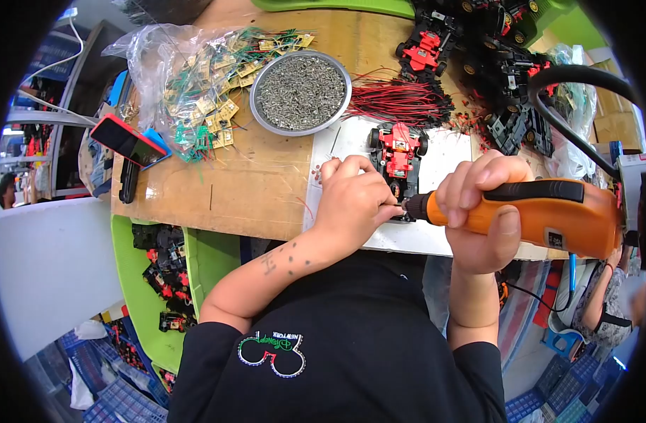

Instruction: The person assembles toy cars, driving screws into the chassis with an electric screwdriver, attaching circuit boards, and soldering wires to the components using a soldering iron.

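Note:
My right hand is wrapped round an orange electric screwdriver with a black grip strip. Its black nose points left at the near end of a red and black toy car chassis, which lies on a white board. Close by the screwdriver's tip, my left hand has its fingers bent and pinched together at the chassis's near end. Whatever sits between those fingertips is hidden or too small to make out.
A metal bowl of small screws stands beyond my left hand. Red and black wires, small circuit boards and more chassis lie around. A propped phone is at left; a green bin holds parts below. Another person is at right.

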Tool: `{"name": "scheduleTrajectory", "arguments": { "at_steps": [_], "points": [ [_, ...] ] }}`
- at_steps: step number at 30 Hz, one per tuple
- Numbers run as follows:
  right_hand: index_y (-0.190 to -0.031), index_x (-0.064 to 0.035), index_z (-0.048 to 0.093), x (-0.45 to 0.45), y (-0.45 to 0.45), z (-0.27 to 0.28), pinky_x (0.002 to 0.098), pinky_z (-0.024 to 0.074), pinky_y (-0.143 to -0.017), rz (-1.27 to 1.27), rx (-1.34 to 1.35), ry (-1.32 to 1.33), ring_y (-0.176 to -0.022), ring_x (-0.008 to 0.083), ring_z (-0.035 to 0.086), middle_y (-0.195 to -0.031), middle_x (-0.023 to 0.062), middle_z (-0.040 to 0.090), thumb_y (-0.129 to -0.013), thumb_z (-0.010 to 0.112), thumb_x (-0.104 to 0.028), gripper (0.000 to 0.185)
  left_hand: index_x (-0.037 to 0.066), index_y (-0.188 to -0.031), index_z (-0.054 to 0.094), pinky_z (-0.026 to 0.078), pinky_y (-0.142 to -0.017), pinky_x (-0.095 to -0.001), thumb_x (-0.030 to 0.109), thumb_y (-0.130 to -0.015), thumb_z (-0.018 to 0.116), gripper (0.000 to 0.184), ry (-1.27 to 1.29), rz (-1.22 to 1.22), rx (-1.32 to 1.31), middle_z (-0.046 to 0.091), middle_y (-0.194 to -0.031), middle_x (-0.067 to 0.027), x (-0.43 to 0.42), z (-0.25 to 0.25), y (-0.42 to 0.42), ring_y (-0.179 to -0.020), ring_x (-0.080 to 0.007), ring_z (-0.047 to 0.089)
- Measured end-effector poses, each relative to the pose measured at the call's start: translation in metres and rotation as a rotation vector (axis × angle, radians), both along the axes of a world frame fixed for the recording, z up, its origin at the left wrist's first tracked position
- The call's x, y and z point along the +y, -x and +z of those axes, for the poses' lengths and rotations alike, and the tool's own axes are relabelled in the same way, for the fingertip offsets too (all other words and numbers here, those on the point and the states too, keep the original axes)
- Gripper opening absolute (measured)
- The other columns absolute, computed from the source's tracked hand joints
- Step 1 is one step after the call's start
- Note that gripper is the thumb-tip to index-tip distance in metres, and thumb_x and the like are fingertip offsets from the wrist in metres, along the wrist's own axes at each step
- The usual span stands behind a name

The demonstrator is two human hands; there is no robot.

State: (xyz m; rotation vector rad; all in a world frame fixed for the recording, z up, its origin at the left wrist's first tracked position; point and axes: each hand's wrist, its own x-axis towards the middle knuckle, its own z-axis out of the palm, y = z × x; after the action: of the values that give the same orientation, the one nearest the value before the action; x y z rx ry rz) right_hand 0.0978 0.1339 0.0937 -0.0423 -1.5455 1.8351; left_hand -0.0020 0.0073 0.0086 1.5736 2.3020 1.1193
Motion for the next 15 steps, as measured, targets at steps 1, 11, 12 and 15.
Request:
{"name": "scheduleTrajectory", "arguments": {
  "at_steps": [1,11,12,15],
  "points": [
    [-0.103,-0.004,0.051,0.0,0.0,0.0,0.0255,0.0379,-0.055,0.012,-0.003,-0.003,-0.057,0.0098,0.048,-0.081,0.0026,0.049,-0.095,0.061,-0.041,0.039,0.015,-0.075,0.073,0.035,-0.089,-0.0407,0.016,-0.063,0.085,0.017,-0.002,0.0,-0.001,0.068,-0.083,0.0063,0.001,-0.001,0.0,-0.098,-0.0198,0.059],
    [-0.103,-0.0041,0.051,0.003,0.001,-0.008,0.026,0.0379,-0.055,0.0,-0.018,-0.013,-0.058,0.01,0.048,-0.081,0.0033,0.05,-0.095,0.061,-0.039,0.037,0.016,-0.081,0.072,0.036,-0.087,-0.0396,0.027,-0.065,0.086,0.024,-0.032,-0.007,-0.101,0.068,-0.086,0.0062,0.0,-0.012,0.001,-0.098,-0.0197,0.058],
    [-0.103,-0.0041,0.051,0.003,0.001,-0.009,0.026,0.0379,-0.055,0.003,-0.019,-0.014,-0.058,0.01,0.048,-0.081,0.0033,0.05,-0.095,0.061,-0.039,0.037,0.016,-0.082,0.072,0.036,-0.087,-0.0392,0.028,-0.064,0.087,0.026,-0.025,-0.013,-0.078,0.068,-0.086,0.0061,0.0,-0.011,0.001,-0.097,-0.0198,0.058],
    [-0.104,-0.004,0.051,0.004,0.001,-0.011,0.0262,0.0377,-0.056,-0.011,-0.001,-0.017,-0.059,0.0103,0.048,-0.081,0.0038,0.05,-0.095,0.06,-0.037,0.035,0.015,-0.083,0.072,0.036,-0.086,-0.0391,0.029,-0.062,0.088,0.03,-0.023,-0.004,-0.095,0.067,-0.084,0.0052,0.0,-0.01,0.0,-0.096,-0.0197,0.058]
  ]
}}
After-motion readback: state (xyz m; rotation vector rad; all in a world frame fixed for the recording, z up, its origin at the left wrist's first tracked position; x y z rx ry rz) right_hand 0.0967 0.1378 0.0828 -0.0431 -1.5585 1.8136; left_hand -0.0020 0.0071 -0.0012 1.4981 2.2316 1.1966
